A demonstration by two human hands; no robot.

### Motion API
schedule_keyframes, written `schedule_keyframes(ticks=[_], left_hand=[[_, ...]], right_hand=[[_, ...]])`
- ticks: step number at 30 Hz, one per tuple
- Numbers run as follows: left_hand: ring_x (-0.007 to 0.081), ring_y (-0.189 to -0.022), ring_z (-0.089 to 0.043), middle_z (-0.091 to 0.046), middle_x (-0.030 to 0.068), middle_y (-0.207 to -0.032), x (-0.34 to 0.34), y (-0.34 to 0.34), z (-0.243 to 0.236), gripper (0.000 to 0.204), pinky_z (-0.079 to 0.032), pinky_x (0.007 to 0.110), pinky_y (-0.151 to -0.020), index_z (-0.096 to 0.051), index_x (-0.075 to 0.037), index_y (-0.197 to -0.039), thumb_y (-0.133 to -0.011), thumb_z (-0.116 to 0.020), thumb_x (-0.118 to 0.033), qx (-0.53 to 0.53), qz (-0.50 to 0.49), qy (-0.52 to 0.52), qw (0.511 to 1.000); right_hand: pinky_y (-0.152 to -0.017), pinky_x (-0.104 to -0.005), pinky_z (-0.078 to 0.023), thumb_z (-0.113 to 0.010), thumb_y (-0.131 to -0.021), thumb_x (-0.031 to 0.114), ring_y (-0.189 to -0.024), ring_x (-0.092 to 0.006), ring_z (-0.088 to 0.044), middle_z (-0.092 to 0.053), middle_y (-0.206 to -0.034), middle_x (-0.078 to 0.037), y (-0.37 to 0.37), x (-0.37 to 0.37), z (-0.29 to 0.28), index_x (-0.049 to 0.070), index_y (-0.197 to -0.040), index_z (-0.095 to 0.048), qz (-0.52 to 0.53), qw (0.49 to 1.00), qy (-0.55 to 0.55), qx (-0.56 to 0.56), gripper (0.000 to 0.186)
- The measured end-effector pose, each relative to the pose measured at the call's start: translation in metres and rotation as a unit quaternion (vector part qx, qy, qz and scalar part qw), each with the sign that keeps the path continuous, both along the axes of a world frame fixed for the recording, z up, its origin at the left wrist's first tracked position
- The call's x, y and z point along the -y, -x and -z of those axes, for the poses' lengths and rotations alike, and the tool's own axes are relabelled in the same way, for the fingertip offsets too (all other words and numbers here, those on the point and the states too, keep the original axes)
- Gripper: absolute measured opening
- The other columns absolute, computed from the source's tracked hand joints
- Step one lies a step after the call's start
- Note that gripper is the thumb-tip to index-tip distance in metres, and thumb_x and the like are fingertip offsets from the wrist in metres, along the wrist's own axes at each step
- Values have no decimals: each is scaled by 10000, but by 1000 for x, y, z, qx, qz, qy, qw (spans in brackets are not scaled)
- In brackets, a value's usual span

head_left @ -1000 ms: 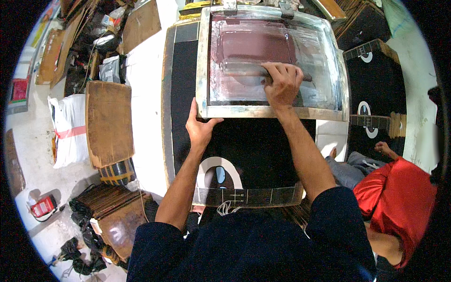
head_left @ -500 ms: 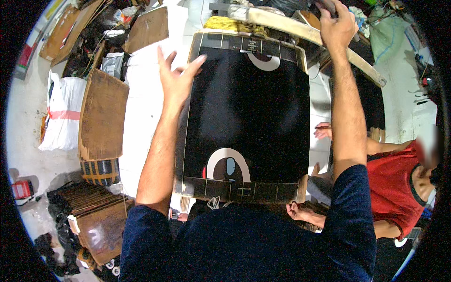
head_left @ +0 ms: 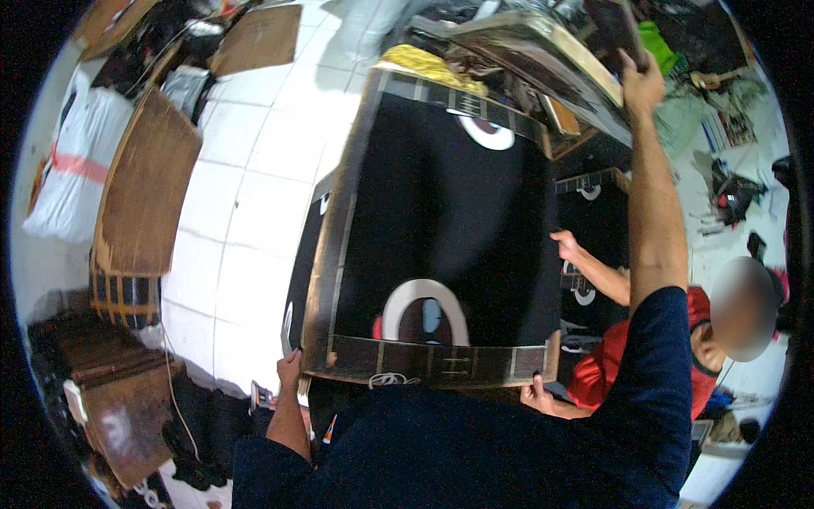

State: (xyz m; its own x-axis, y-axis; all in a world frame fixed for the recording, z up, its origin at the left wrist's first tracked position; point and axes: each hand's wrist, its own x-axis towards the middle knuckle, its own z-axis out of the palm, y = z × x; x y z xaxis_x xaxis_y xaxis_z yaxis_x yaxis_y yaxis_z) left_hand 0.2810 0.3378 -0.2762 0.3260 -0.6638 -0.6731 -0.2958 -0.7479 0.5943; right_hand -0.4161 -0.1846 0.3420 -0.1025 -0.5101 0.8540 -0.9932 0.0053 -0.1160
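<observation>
Lying flat in the middle of the view, a black fabric panel (head_left: pixel 441 229) stretched on a dark board with pale tape strips along its edges, carrying a white ring print with red and pale blue inside near its close end and a smaller white-and-dark round print near its far end. Gripping the board's near left corner, the left hand (head_left: pixel 289 371), fingers curled shut around the edge. Raised high at the upper right, the right hand (head_left: pixel 642 83), closed on the frame of a lifted printing screen (head_left: pixel 543 51), wooden-edged and tilted up over the far end of the panel. Just beyond the panel's far edge, a crumpled yellow cloth (head_left: pixel 432 68). To the right, a second person in a red shirt (head_left: pixel 653 373), one hand (head_left: pixel 566 246) touching the right edge of the panel, the other hand (head_left: pixel 537 397) at the near right corner of the board. Behind that arm, more black panels (head_left: pixel 593 212) with the same round white prints. To the left, white floor tiles (head_left: pixel 254 187), then a brown cardboard sheet (head_left: pixel 144 195) leaning over a striped round basket (head_left: pixel 123 297). Farther left, a white sack (head_left: pixel 72 165) with a red band. At the top left, another flat brown board (head_left: pixel 254 38). At the lower left, stacked brown boards (head_left: pixel 119 407).
</observation>
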Motion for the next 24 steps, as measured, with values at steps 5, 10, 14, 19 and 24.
schedule_keyframes(ticks=[5, 10, 14, 19, 24], left_hand=[[363, -992, -713, -749, 76, -1117, -15, 16, 21, 411, -567, 540, -824, -683, -208, -1341, -1000, -616, -427, 291, 195, 11, 937], [324, -1090, -665, -709, 33, -1181, -11, 35, 17, 329, -508, 569, -883, -680, -190, -1252, -1025, -582, -406, 386, 116, 28, 915], [324, -1168, -625, -702, 44, -1188, -14, 24, -14, 361, -457, 570, -1013, -670, -181, -1287, -999, -630, -395, 378, 65, 2, 924], [375, -994, -698, -752, 126, -1085, -22, -26, -34, 316, -527, 487, -985, -725, -152, -1245, -941, -687, -228, 240, 102, -145, 955], [355, -858, -710, -755, 156, -922, 19, -51, -85, 197, -543, 487, -780, -797, -105, -1033, -936, -665, -215, 320, 68, 158, 932]], right_hand=[[-858, -395, -547, -795, -882, 444, -944, -270, -736, -777, -1051, -134, 18, 14, 10, 111, -1231, -739, 49, 998, -7, -27, 485], [-755, -384, -522, -772, -890, 518, -741, -221, -664, -762, -951, -118, 39, 19, 13, 112, -1314, -704, 66, 997, -28, -31, 591], [-715, -359, -500, -778, -865, 567, -695, -182, -615, -749, -913, -92, 54, 27, 4, 49, -1303, -698, 104, 993, -16, -43, 683], [-860, -387, -503, -775, -870, 572, -909, -252, -685, -760, -1010, -83, 66, 35, -8, 100, -1221, -737, 119, 991, -44, -30, 590], [-873, -392, -506, -749, -878, 592, -940, -278, -694, -757, -1080, -91, 71, 40, -15, 129, -1278, -716, 139, 987, -58, -52, 613]])
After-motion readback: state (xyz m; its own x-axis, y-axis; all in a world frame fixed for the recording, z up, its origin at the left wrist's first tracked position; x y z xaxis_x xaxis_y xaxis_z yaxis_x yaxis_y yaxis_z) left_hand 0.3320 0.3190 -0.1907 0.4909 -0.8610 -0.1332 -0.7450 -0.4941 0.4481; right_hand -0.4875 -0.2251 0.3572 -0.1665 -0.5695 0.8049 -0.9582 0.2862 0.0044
